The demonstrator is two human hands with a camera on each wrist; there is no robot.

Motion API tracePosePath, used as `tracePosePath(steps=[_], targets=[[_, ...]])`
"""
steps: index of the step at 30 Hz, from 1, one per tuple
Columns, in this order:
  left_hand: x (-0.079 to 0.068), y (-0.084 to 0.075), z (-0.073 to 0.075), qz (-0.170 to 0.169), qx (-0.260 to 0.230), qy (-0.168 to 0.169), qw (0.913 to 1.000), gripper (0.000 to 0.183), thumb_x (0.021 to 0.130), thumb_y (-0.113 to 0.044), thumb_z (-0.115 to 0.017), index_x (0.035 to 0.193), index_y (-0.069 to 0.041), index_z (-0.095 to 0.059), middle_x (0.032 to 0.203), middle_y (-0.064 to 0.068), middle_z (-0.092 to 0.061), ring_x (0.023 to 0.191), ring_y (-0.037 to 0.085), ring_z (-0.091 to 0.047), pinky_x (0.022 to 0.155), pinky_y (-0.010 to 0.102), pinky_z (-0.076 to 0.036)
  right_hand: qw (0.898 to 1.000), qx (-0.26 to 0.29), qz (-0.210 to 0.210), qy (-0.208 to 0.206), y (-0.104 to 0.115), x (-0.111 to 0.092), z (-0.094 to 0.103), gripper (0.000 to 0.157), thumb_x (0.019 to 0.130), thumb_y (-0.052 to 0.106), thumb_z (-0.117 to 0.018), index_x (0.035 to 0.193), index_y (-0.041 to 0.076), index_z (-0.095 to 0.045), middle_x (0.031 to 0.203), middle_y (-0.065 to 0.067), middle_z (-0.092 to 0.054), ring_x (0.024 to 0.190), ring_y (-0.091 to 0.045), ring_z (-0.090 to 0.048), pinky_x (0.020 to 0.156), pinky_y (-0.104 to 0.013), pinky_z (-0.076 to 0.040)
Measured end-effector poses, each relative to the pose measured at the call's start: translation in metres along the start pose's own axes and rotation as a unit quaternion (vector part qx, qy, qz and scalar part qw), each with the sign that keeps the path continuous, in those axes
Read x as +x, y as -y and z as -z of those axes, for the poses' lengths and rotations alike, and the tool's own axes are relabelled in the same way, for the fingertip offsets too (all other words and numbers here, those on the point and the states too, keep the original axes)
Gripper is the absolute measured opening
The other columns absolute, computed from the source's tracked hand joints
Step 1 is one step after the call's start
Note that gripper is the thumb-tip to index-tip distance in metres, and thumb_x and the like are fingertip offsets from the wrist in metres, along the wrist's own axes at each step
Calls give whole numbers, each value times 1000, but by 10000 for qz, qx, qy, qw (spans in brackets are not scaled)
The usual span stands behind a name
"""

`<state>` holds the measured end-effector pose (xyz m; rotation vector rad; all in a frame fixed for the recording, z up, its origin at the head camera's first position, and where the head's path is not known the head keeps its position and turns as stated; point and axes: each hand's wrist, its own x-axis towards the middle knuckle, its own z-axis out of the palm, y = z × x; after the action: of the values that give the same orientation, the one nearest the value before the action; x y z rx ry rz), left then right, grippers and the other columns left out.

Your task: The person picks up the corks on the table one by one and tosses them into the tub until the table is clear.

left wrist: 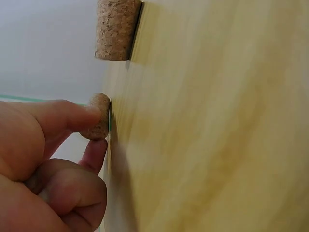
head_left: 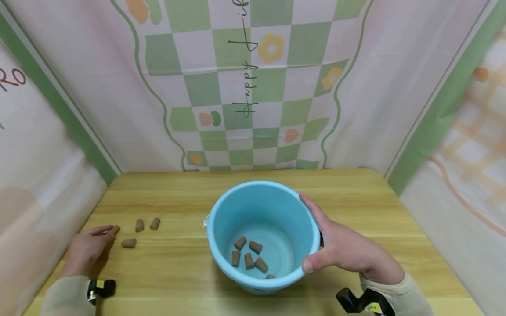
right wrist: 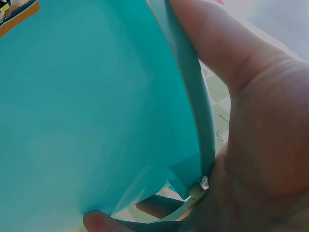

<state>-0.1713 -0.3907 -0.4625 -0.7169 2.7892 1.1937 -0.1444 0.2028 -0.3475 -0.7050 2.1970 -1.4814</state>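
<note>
At the left of the table, my left hand [head_left: 84, 248] pinches a small brown cork stopper [left wrist: 99, 116] between thumb and fingertip, close to the tabletop. Three more corks lie near it: one cork [head_left: 128, 243] on its side, a second cork [head_left: 139, 225] and a third cork [head_left: 155, 224] farther back. A light blue bucket [head_left: 264, 281] stands in the middle, with several corks [head_left: 249, 260] on its floor. My right hand [head_left: 348, 245] grips the bucket's right rim, thumb toward the front and a finger toward the back. The right wrist view shows a fingertip against the bucket's outer wall.
The wooden table [head_left: 174, 272] has a patterned cloth [head_left: 272, 87] hanging behind it and further cloth walls at both sides. Beside the right hand, the bucket's handle with a dark grip [right wrist: 159, 207] hangs at its side.
</note>
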Motion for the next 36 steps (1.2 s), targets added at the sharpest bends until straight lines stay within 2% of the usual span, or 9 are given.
tracePosePath(steps=[6, 10, 13, 19, 24, 27, 30, 33, 36], targets=[[-1, 3, 0, 188, -465, 82, 9987, 64, 86, -49, -60, 132, -4, -53, 136, 19, -45, 119, 36, -39, 92, 39, -37, 10000, -14, 54, 26, -1, 0, 0, 126, 64, 13, -86, 147, 39, 5, 139, -11, -36, 113, -36, -47, 85, -46, -44], [-1, 2, 0, 277, -1498, 253, 9880, 59, 86, -37, -67, 132, -2, -52, 108, 1, -65, 82, 10, -56, 64, 20, -46, 9999, 106, 35, 58, -1, 0, 0, 125, 65, 12, -85, 147, 39, 5, 140, -12, -35, 113, -37, -46, 86, -48, -44], [-2, 1, 2, 482, -2357, 528, 9692, 56, 83, -30, -72, 131, -8, -53, 88, -14, -66, 54, 3, -49, 51, 22, -45, 9999, 156, -17, 56, 0, 0, 0, 125, 65, 11, -85, 147, 40, 5, 140, -12, -35, 114, -37, -46, 86, -48, -43], [-3, 0, 8, 578, -3343, 1189, 9331, 70, 83, -21, -73, 143, -9, -37, 93, -13, -67, 50, 4, -44, 42, 23, -38, 9997, 225, -56, 67, 0, 0, 0, 125, 66, 11, -85, 147, 41, 5, 140, -12, -34, 114, -37, -45, 87, -48, -43], [-4, -2, 15, 226, -2767, 1425, 9501, 74, 90, -26, -65, 146, -3, -24, 96, -16, -65, 45, 3, -38, 37, 22, -36, 9998, 191, -30, 68, 0, 0, 0, 124, 66, 11, -85, 147, 41, 5, 140, -12, -34, 114, -36, -45, 87, -48, -43], [-4, -5, 17, 164, -2731, 1463, 9507, 65, 91, -29, -62, 145, -10, -31, 96, -14, -66, 44, 3, -38, 35, 23, -35, 9998, 191, -20, 70, -1, 0, 0, 124, 66, 11, -85, 147, 41, 4, 140, -12, -34, 114, -37, -45, 87, -48, -43], [-5, -8, 15, 329, -3351, 1547, 9288, 51, 91, -27, -63, 138, -21, -44, 89, -13, -68, 42, 4, -38, 35, 24, -35, 9998, 211, -38, 60, -1, 0, 0, 125, 65, 11, -85, 147, 41, 4, 140, -12, -34, 114, -37, -45, 86, -48, -43], [-7, -12, 13, 468, -4114, 1751, 8932, 50, 93, -22, -60, 139, -24, -41, 94, -13, -68, 41, 4, -40, 37, 24, -37, 9998, 187, -54, 43, 0, 0, 0, 125, 65, 10, -85, 147, 41, 4, 139, -12, -35, 113, -37, -46, 86, -47, -44], [-6, -17, 12, 322, -4087, 1846, 8932, 49, 93, -23, -60, 139, -25, -42, 104, -16, -65, 41, 3, -40, 35, 22, -36, 9998, 175, -71, 40, 0, 0, 0, 125, 65, 10, -86, 147, 41, 4, 139, -12, -35, 113, -37, -46, 86, -46, -44]])
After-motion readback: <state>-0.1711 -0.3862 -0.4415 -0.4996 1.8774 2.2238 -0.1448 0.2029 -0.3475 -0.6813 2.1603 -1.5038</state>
